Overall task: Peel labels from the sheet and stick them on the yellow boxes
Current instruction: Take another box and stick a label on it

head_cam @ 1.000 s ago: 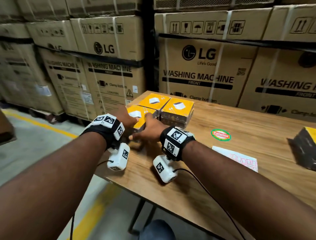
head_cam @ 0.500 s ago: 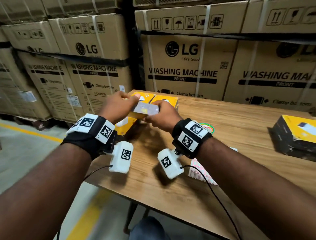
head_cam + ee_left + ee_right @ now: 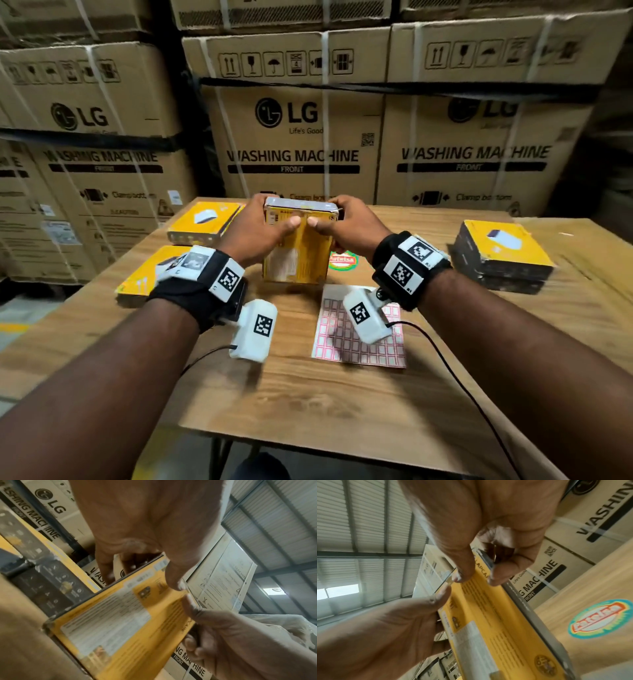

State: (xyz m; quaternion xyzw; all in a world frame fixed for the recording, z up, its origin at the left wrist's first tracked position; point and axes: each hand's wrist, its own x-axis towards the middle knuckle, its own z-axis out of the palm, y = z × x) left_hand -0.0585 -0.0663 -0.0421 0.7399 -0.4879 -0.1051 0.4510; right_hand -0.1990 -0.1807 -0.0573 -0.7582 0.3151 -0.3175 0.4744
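Both hands hold one yellow box (image 3: 296,253) upright above the middle of the wooden table (image 3: 342,404), its printed back toward me. My left hand (image 3: 260,229) grips its left side, thumb on the back face. My right hand (image 3: 346,224) grips the right side, thumb tip beside the left thumb. The wrist views show the same yellow box (image 3: 120,615) (image 3: 496,622) between thumbs and fingers. The label sheet (image 3: 356,339), white with red-bordered labels, lies flat on the table under my right wrist.
Two yellow boxes (image 3: 205,219) (image 3: 144,281) lie flat at the table's left. A stack of yellow boxes (image 3: 500,260) stands at the right. A round green and red sticker (image 3: 342,262) lies behind the sheet. Large washing machine cartons (image 3: 294,137) wall the back.
The hands lifted a yellow box from the left group, carried it to the table's middle and turned it upright. The view swung right, bringing the label sheet under my right wrist.
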